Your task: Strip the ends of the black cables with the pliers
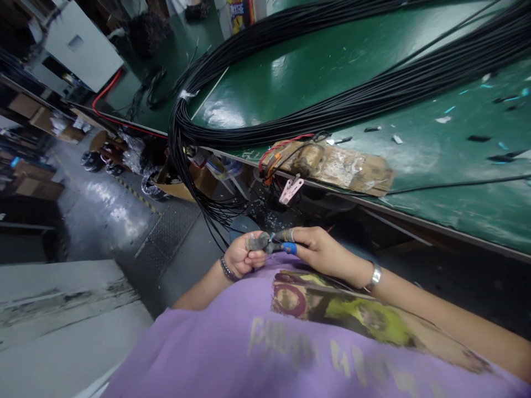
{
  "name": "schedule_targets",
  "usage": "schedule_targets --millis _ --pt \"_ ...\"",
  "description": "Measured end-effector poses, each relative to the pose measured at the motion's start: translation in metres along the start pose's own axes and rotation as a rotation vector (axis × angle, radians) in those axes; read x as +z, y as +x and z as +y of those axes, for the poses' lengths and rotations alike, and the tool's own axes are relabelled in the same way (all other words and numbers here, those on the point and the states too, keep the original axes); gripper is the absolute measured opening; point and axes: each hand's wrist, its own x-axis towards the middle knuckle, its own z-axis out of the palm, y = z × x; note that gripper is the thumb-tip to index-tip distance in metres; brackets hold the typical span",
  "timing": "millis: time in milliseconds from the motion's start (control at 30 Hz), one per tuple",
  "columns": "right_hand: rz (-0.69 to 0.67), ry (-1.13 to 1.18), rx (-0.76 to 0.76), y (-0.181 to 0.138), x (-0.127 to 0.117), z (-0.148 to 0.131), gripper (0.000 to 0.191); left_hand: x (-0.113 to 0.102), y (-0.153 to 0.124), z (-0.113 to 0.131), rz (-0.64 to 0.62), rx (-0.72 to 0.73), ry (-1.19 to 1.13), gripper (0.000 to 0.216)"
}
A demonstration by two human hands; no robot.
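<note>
In front of my purple shirt, both hands meet fingertip to fingertip. My left hand is closed in a pinch, its thumb in a grey covering, on what looks like the end of a black cable. From the other side my right hand, with grey and blue wraps on its fingers, pinches at the same spot. Small bluish wire ends show between the fingertips; most of the cable end is hidden. Loose black cable ends hang from the bench edge down toward my left hand.
A thick bundle of black cables lies looped on the green bench, tied with a white band. At the edge sit a worn wooden block with a soldered-looking lump, red wires and a pink clip. Scraps litter the right; boxes stand below.
</note>
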Motion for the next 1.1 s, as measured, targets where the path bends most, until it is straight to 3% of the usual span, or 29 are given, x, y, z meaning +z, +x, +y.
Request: schedule_targets --millis 100,267,367,1100 --pt "0.013 -0.001 0.028 -0.001 0.0 0.002 0.037 0.005 0.0 -0.002 0.085 0.107 0.079 0.025" --pt "0.053 0.033 0.151 -0.004 -0.001 0.005 0.034 0.015 0.0 -0.009 0.433 0.519 0.343 0.033" --pt "0.027 0.073 0.186 -0.004 0.0 0.005 0.035 0.021 -0.002 -0.011 0.538 0.582 0.505 0.031" --pt "0.042 0.072 0.217 0.0 0.007 0.002 0.027 0.016 0.001 -0.019 0.588 0.699 0.724 0.019"
